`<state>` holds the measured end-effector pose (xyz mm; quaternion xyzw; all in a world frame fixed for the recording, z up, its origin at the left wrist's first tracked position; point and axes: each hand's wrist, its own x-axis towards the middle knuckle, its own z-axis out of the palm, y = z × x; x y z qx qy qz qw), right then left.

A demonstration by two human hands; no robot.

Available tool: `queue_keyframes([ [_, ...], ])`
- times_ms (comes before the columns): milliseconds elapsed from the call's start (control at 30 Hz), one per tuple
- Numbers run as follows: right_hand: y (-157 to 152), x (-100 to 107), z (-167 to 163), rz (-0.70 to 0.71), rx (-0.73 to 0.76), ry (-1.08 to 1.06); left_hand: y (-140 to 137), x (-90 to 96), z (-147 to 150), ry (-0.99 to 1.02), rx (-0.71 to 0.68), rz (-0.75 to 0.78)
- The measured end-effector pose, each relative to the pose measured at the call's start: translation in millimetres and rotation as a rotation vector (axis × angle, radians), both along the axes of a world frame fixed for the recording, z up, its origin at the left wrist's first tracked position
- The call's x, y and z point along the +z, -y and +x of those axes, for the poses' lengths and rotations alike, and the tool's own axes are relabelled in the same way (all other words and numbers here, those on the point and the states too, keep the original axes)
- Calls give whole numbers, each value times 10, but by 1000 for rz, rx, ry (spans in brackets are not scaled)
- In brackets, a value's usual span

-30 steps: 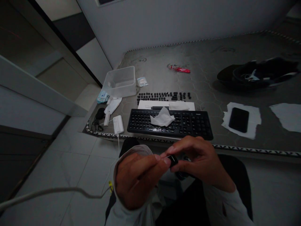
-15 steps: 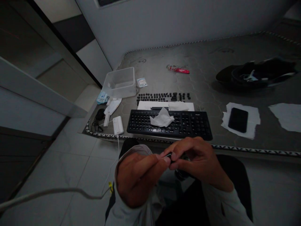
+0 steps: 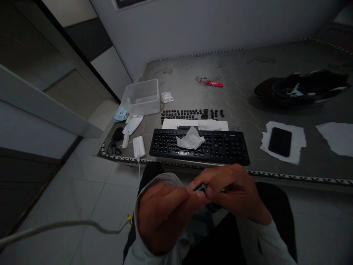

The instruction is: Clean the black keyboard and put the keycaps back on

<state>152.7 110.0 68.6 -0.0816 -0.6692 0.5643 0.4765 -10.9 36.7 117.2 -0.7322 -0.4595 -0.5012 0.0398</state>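
Over my lap, just below the table edge, my left hand [image 3: 169, 208] and my right hand [image 3: 231, 189] meet fingertip to fingertip. Both pinch a small black piece [image 3: 200, 187] with a pale edge; it resembles a keycap, but my fingers cover much of it. Beyond them a black keyboard [image 3: 228, 147] lies along the table's front edge, with a crumpled white tissue [image 3: 191, 138] on it. Behind the keyboard, a white sheet [image 3: 168, 123] carries a dark slim tool [image 3: 188, 127] and a folded tissue [image 3: 210, 126]. Black keycaps [image 3: 204, 113] stand in rows farther back.
A clear plastic box [image 3: 142, 96], a small packet [image 3: 167, 97] and a white power bank [image 3: 139, 147] with a cable are at left. A red packet [image 3: 211, 83] lies at the back. On the right are a phone [image 3: 280, 141] on tissue and a dark bag-like object [image 3: 300, 88].
My hands have shifted slightly down and to the right, and the black piece has turned a little between my fingertips. Things on the table have stayed put.
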Motion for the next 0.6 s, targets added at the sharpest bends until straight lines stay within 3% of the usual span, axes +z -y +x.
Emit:
queue_keyframes([
  [200,6,-34,12,45,-16,21,12,33,23,11,60,-58],
  [400,3,12,17,149,-7,30,10,87,40,-16,32,-118],
  [600,41,14,39,222,-44,107,48,86,15,-90,56,-68],
])
